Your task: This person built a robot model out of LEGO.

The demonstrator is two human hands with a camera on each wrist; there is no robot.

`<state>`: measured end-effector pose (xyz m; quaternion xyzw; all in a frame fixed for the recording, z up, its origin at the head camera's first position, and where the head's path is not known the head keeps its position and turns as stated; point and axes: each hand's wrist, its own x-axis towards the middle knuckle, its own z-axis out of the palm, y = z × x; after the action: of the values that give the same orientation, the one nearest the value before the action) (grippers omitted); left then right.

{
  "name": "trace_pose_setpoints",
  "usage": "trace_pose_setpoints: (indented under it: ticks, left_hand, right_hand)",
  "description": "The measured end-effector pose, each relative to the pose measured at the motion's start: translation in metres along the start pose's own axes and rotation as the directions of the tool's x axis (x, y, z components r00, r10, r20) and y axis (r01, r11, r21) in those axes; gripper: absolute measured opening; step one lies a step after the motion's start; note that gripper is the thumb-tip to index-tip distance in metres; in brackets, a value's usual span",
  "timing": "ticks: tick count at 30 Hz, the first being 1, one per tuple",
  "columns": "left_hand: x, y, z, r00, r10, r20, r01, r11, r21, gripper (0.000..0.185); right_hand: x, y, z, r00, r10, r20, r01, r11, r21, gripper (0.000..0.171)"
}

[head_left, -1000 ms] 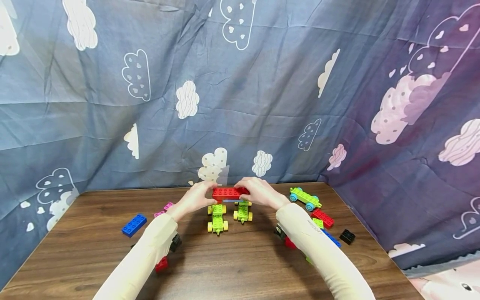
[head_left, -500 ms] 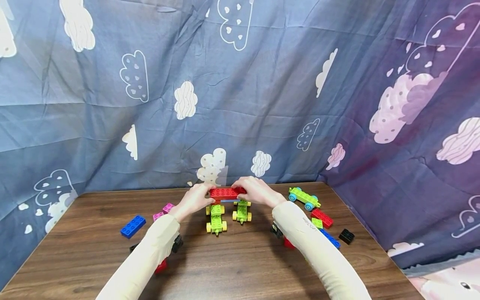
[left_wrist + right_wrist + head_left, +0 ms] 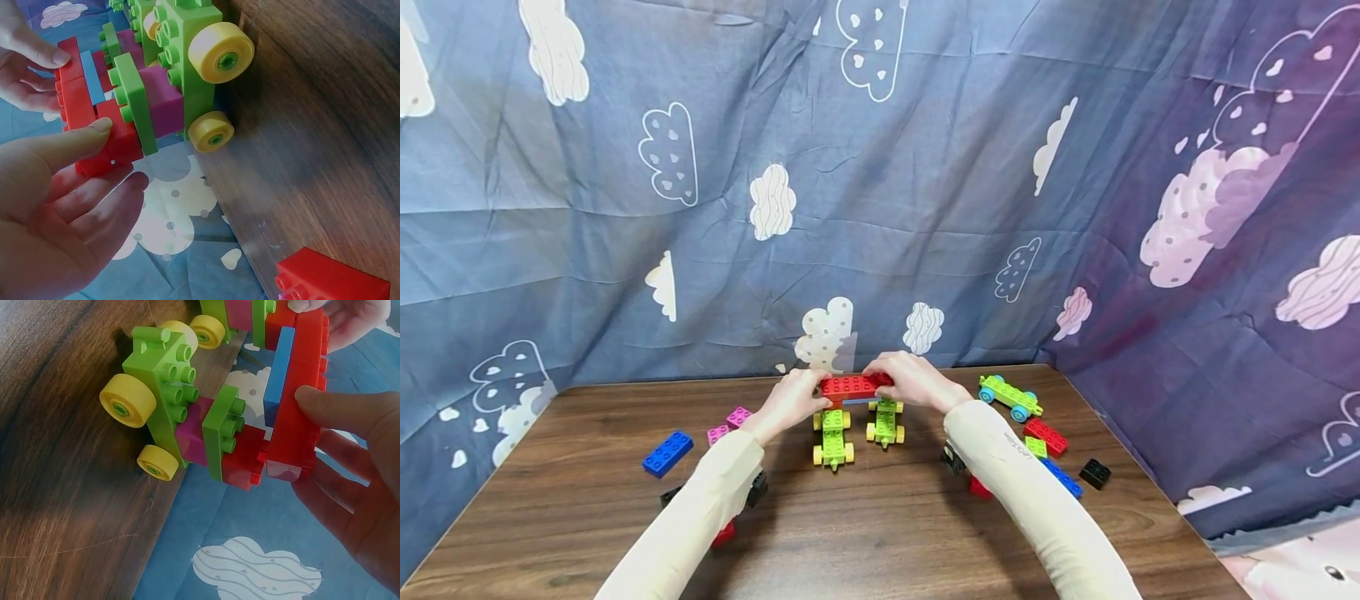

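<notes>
- Nothing clearly displaced since earlier frame; fitting judged held steady.
- Left hand [image 3: 793, 398]: pinches red bar [image 3: 850, 386] at left end.
- Position: over left cart [image 3: 833, 448] and right cart [image 3: 886, 427].
- Right hand [image 3: 916, 382]: pinches other end; seating unconfirmed.

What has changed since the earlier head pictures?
Little: the right hand and red brick span have perhaps eased slightly left. No new hold or release: the left hand and right hand both still grip the span. The blue-wheeled green chassis stayed put.
</notes>
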<state>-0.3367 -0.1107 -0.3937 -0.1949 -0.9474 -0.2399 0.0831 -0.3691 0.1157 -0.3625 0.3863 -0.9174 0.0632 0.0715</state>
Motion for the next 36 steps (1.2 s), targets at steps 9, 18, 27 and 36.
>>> trace_pose_setpoints:
  ticks: [9, 18, 27, 36]
  left_hand:
    - [0.0013, 0.0007, 0.0024, 1.0, 0.011, -0.008, -0.011, 1.0, -0.001, 0.03]
    - [0.0023, -0.0022, 0.0049, 0.998, 0.056, -0.036, -0.057, 0.998, -0.014, 0.028]
    - [0.006, -0.0059, 0.0054, 0.996, 0.078, -0.033, -0.079, 0.997, -0.025, 0.023]
    - [0.0065, -0.0061, 0.0024, 0.998, 0.058, 0.009, -0.057, 0.996, -0.067, 0.021]
  right_hand:
    - [0.0012, 0.0035, -0.0003, 0.999, -0.036, -0.015, 0.036, 0.999, -0.005, 0.027]
    - [0.0019, 0.0064, -0.0008, 0.997, -0.068, -0.035, 0.067, 0.998, -0.008, 0.027]
    - [0.0014, 0.0067, -0.0016, 0.997, -0.059, -0.044, 0.059, 0.998, -0.002, 0.026]
    - [-0.0015, 0.0075, 0.0014, 0.999, -0.032, -0.024, 0.033, 0.999, 0.026, 0.027]
